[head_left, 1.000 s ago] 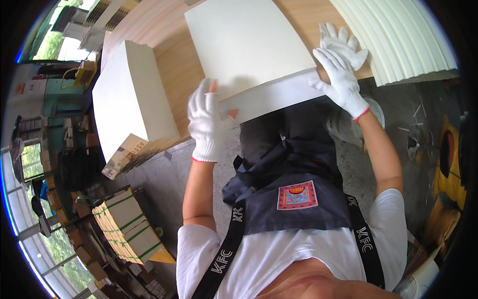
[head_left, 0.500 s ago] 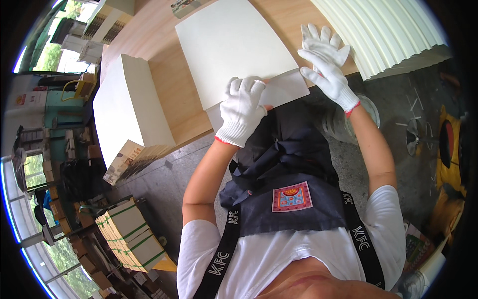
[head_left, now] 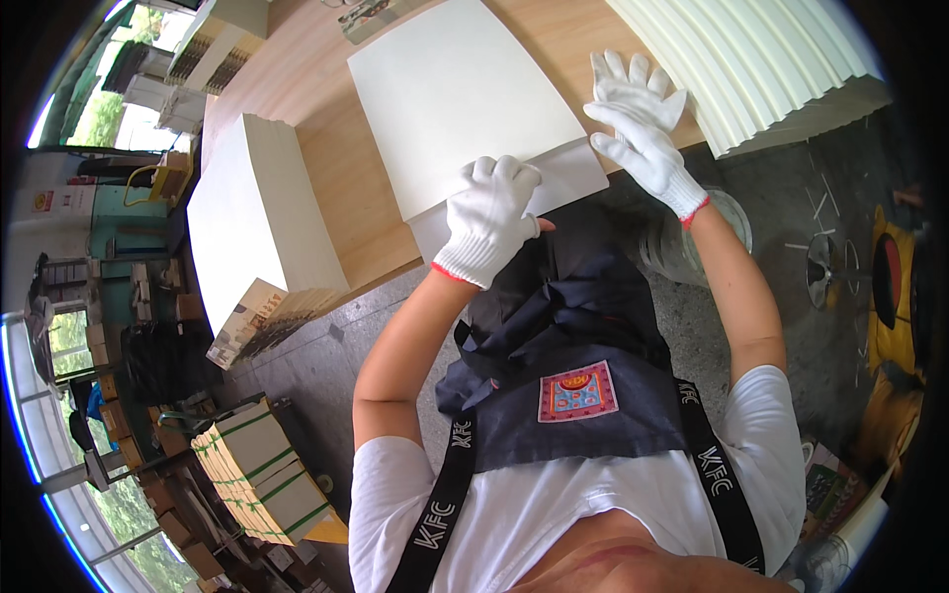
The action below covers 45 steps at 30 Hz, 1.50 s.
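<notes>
A large white sheet or board (head_left: pixel 465 79) lies on the wooden table in front of me, with a second pale sheet (head_left: pixel 571 173) showing beneath its near edge. My left hand (head_left: pixel 489 212), in a white knitted glove, rests over that near edge. Its fingers are slightly bent and its bare-tipped thumb stands apart. Beside the sheet's right corner, my gloved right hand (head_left: pixel 647 153) has its thumb and a finger stretched out. It overlaps what looks like another white glove (head_left: pixel 638 84), fingers spread on the table; some right fingers are hidden there.
A tall white stack (head_left: pixel 247 217) stands at the table's left edge. Wavy layered white sheets (head_left: pixel 751 69) are piled at the right. Bundles with green straps (head_left: pixel 262 465) sit lower left. A round container (head_left: pixel 732 222) is on the floor beyond my right forearm.
My left hand has shifted slightly right along the sheet's near edge, and its index fingertip is no longer visible. The right hand keeps nearly the same pose.
</notes>
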Each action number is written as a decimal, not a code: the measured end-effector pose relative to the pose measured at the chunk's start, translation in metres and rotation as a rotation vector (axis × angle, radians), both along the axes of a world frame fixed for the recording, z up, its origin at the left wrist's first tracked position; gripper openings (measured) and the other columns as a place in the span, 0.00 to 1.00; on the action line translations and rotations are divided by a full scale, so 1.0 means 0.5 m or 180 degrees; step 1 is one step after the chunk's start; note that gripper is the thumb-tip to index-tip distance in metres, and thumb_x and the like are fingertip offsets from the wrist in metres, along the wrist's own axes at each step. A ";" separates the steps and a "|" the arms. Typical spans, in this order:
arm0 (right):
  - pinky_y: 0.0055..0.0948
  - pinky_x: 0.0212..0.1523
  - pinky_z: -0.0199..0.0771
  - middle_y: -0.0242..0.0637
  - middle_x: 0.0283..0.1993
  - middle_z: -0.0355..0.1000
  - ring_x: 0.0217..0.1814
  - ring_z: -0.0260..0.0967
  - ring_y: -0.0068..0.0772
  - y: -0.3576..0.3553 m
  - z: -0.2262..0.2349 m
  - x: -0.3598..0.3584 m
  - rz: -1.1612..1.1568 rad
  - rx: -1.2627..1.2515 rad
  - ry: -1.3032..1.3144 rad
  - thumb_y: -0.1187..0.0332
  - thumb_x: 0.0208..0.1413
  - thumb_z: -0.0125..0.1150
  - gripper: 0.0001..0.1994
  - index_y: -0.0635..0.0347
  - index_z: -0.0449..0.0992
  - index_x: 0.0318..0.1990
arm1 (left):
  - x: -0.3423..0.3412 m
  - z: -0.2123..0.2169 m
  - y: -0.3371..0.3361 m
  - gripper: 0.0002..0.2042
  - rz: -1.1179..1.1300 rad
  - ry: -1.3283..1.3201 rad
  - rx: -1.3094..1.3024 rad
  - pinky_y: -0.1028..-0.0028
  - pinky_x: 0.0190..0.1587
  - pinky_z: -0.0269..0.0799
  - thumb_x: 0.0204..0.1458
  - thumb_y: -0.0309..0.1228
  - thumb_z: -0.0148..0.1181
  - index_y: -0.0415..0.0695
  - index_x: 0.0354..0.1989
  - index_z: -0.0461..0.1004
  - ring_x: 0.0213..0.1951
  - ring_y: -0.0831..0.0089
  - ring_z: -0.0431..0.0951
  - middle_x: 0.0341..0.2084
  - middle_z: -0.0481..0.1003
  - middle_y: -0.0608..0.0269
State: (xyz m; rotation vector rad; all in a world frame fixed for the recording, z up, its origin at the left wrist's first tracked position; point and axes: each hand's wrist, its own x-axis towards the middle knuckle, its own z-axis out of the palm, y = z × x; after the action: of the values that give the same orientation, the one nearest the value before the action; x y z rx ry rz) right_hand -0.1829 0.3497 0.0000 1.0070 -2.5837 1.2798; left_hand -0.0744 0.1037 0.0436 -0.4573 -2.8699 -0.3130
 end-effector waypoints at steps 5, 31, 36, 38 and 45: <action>0.30 0.55 0.67 0.40 0.56 0.71 0.44 0.66 0.29 -0.001 -0.002 0.001 -0.0024 0.0018 0.0211 0.60 0.63 0.60 0.21 0.58 0.72 0.61 | -0.003 0.004 -0.005 0.13 0.0117 -0.0053 0.0016 0.62 0.46 0.73 0.41 0.39 0.72 0.53 0.35 0.80 0.42 0.62 0.76 0.34 0.78 0.68; 0.47 0.46 0.73 0.50 0.30 0.76 0.35 0.74 0.52 -0.141 0.084 -0.091 0.0870 0.1480 -0.0133 0.43 0.57 0.55 0.25 0.58 0.82 0.30 | 0.060 0.017 -0.123 0.09 0.0251 0.0233 -0.0214 0.68 0.35 0.77 0.45 0.25 0.62 0.47 0.36 0.80 0.36 0.63 0.81 0.42 0.80 0.69; 0.44 0.40 0.70 0.50 0.23 0.72 0.31 0.70 0.50 -0.190 0.195 -0.083 0.0885 0.2710 -0.0676 0.37 0.55 0.57 0.31 0.63 0.80 0.24 | 0.010 0.027 -0.183 0.08 0.0773 -0.0635 0.0296 0.67 0.35 0.74 0.53 0.35 0.63 0.48 0.36 0.84 0.32 0.60 0.80 0.30 0.80 0.57; 0.41 0.42 0.69 0.47 0.28 0.75 0.34 0.70 0.48 -0.188 0.203 -0.090 0.1116 0.3026 -0.0546 0.40 0.54 0.60 0.27 0.60 0.85 0.34 | -0.017 0.043 -0.194 0.08 0.0943 -0.1093 0.0575 0.66 0.35 0.74 0.53 0.36 0.63 0.47 0.36 0.83 0.33 0.60 0.81 0.32 0.81 0.57; 0.33 0.37 0.68 0.33 0.22 0.72 0.28 0.68 0.29 -0.153 0.083 -0.122 0.0729 0.1304 -0.1231 0.51 0.50 0.69 0.15 0.53 0.85 0.32 | -0.051 0.022 -0.233 0.11 0.1551 -0.1524 0.1120 0.68 0.31 0.68 0.45 0.34 0.72 0.40 0.28 0.80 0.23 0.69 0.72 0.23 0.76 0.61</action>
State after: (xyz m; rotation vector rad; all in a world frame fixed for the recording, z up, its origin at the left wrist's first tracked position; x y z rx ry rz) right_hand -0.2438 0.2732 0.0417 1.2576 -3.2015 1.1014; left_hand -0.1000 -0.0126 0.0545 0.4337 -3.1324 -0.9130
